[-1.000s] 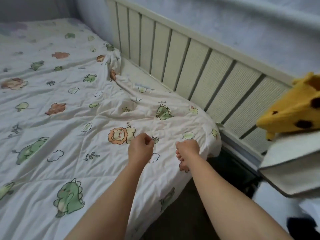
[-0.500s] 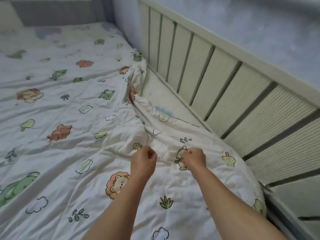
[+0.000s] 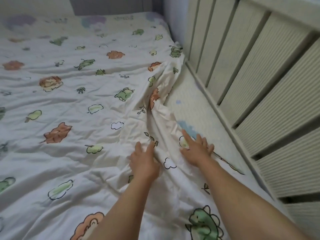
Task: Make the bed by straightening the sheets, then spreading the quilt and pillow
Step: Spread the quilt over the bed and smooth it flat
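The quilt, white with printed lions, green dinosaurs, clouds and leaves, covers most of the bed from the left edge of the view across to the middle. It lies fairly flat on the left with shallow wrinkles. Beyond its far edge a band of sheet with pale purple and blue prints shows, up against a grey wall.

Near the middle, the left hand lies palm down on the quilt with its thumb and fingers stretched forward, gripping nothing. It is a little blurred, so I cannot tell how hard it presses. Just to its right a bunched ridge of quilt runs away from the hands toward the far right corner of the bed, where the cloth is gathered in deep folds.

The right hand rests on the other side of that ridge, also palm down and unclenched. Its forefinger points forward and the other fingers spread out to the right, at the quilt's right edge. The two hands are near each other but apart, with the ridge's near end between them.

Right of the quilt's edge, a strip of the same sheet lies bare, cream with a blue print. It runs along the foot of a slatted headboard, which rises at the right side of the view.
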`<state>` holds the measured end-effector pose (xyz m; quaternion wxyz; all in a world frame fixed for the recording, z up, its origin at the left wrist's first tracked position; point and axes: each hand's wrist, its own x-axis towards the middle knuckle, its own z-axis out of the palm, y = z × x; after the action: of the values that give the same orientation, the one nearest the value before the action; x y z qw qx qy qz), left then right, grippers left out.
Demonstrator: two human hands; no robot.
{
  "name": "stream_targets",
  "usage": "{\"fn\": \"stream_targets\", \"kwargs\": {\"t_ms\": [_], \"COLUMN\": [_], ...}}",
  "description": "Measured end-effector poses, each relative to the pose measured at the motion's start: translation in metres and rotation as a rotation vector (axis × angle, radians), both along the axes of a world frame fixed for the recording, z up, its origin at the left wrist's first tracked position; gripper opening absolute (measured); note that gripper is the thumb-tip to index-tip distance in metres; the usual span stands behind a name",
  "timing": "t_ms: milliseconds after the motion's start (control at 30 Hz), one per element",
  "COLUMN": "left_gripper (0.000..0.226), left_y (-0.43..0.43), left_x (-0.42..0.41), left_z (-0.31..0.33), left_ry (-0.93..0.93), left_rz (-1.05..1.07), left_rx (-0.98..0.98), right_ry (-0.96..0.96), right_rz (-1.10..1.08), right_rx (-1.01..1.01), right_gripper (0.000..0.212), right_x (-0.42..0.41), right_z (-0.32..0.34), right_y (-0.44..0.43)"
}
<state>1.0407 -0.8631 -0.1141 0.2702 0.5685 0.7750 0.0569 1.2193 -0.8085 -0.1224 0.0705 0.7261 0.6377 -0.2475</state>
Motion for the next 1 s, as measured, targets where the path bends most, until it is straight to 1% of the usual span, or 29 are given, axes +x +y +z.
{"fn": "stream_targets", "kwargs": {"t_ms": [67,100,167,200,233,300,367,467,533,633,733,800,833,867,933,967,1000], "left_gripper": [0.079,0.078,0.071,0.067,0.063,0.062,0.064,0.067,0.062,0.054,0.048,0.053,0.056,0.060,0.065,0.060,0.050], "left_y": [0.001,0.000,-0.002,-0.002,-0.002,-0.002,-0.001,-0.005,-0.013,-0.021,-0.026,-0.026,-0.026,-0.026,-0.028,-0.030,-0.032], "left_x": [0.002,0.005,0.010,0.010,0.014,0.024,0.040,0.071,0.088,0.093,0.081,0.066,0.057,0.047,0.027,0.018,0.012], "left_z": [-0.012,-0.019,-0.025,-0.024,-0.025,-0.023,-0.017,-0.007,-0.003,-0.004,-0.007,-0.010,-0.011,-0.012,-0.014,-0.015,-0.016], "left_ry": [-0.017,-0.005,0.021,0.026,0.019,-0.005,-0.042,-0.153,-0.180,-0.157,-0.154,-0.129,-0.079,-0.013,0.105,0.147,0.169], "left_rz": [-0.024,-0.050,-0.087,-0.091,-0.090,-0.115,-0.174,-0.270,-0.343,-0.383,-0.369,-0.346,-0.355,-0.377,-0.388,-0.377,-0.364], "left_rx": [-0.081,-0.097,-0.077,-0.057,-0.042,-0.022,-0.013,-0.077,-0.135,-0.178,-0.082,-0.004,0.022,0.027,-0.045,-0.084,-0.102], "right_ry": [-0.023,-0.005,-0.005,-0.044,-0.115,-0.257,-0.341,-0.429,-0.485,-0.524,-0.518,-0.504,-0.477,-0.425,-0.284,-0.216,-0.164], "right_rz": [0.108,0.176,0.258,0.255,0.237,0.153,0.018,-0.169,-0.202,-0.162,-0.187,-0.212,-0.217,-0.231,-0.280,-0.315,-0.356], "right_rx": [-0.015,-0.004,0.046,0.084,0.104,0.072,0.016,-0.060,-0.142,-0.231,-0.242,-0.179,-0.118,-0.051,0.034,0.046,0.034], "right_gripper": [0.067,0.068,0.072,0.072,0.071,0.067,0.058,0.040,0.036,0.035,0.039,0.044,0.046,0.049,0.055,0.057,0.057], "right_x": [0.002,0.005,0.014,0.021,0.032,0.061,0.088,0.118,0.126,0.127,0.125,0.124,0.123,0.124,0.122,0.121,0.122], "right_z": [-0.010,-0.016,-0.016,-0.013,-0.011,-0.004,0.006,0.021,0.025,0.025,0.026,0.025,0.025,0.026,0.026,0.024,0.022], "right_y": [0.007,0.007,0.004,0.002,-0.002,-0.008,-0.018,-0.035,-0.046,-0.053,-0.052,-0.046,-0.042,-0.038,-0.026,-0.019,-0.014]}}
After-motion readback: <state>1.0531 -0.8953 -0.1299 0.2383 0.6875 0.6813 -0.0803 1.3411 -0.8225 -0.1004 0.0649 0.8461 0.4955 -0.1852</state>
